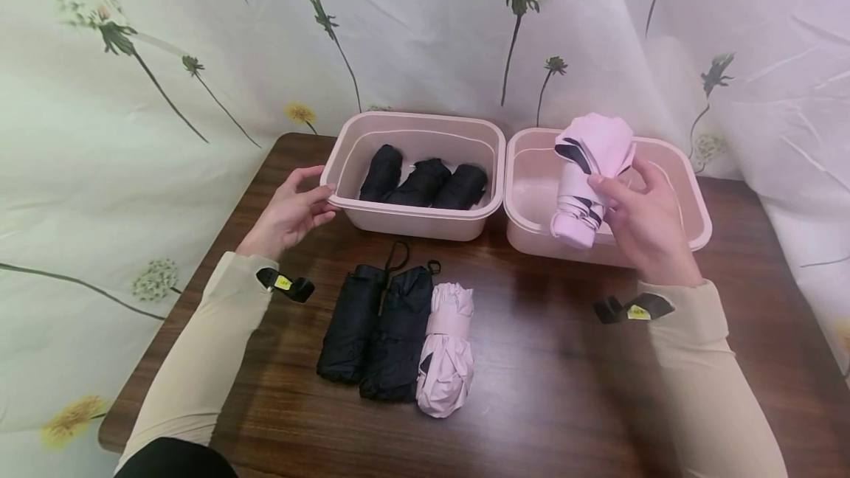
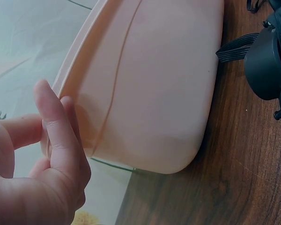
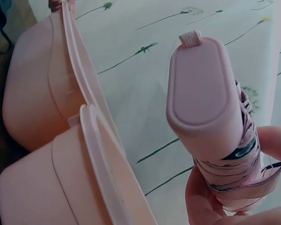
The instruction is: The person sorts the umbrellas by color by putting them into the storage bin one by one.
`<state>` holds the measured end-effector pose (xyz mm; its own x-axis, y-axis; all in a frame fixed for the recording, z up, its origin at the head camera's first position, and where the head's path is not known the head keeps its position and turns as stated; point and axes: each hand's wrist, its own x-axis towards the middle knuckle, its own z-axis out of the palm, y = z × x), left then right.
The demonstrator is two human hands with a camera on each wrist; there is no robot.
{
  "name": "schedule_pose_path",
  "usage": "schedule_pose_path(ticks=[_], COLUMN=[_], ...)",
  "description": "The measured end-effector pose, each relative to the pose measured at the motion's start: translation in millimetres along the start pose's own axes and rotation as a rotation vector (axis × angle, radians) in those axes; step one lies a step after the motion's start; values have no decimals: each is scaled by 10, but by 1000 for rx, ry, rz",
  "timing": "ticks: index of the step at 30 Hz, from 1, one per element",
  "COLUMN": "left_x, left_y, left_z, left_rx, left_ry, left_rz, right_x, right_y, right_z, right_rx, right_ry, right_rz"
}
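Note:
My right hand (image 1: 647, 216) grips a folded pink umbrella (image 1: 579, 201) above the right pink bin (image 1: 531, 231). Its flat handle end with a small strap loop faces the right wrist camera, and loose pink fabric with a dark lining shows at its other end. With thumb and fingers my left hand (image 1: 292, 209) pinches the rim at the left corner of the left pink bin (image 1: 415, 223). Inside that bin lie several folded black umbrellas (image 1: 421, 183), side by side. In the left wrist view the fingers (image 2: 61, 136) curl over the bin's rim.
In front of the bins, two folded black umbrellas (image 1: 395, 330) and a folded pink umbrella (image 1: 446, 352) lie in a row on the brown wooden table (image 1: 544, 397). A flower-patterned cloth (image 1: 412, 35) hangs behind the bins, which stand rim to rim.

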<state>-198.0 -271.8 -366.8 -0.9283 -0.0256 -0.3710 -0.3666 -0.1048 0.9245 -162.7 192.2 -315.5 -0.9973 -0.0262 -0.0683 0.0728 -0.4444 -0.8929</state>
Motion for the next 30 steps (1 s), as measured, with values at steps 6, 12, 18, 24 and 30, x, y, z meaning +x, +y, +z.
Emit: schedule_pose_path(ticks=[6,12,18,24,30], left_x=[-3,-18,-25,-13,-9], left_y=[4,2,-3,-15,-14], left_z=[0,-6,-6,-10,-10], left_rx=[38,46,45,43,43], left_ry=[11,10,8,8,9], left_rz=[-6,-7,1,11,12], right_x=[114,175,212,258,304], right_y=[32,68,92,98,107], right_z=[20,18,23,22,23], right_rx=[-81,-71,-181,-246,-268], right_ry=[21,31,65,103,130], right_rz=[-21,20,44,51,35])
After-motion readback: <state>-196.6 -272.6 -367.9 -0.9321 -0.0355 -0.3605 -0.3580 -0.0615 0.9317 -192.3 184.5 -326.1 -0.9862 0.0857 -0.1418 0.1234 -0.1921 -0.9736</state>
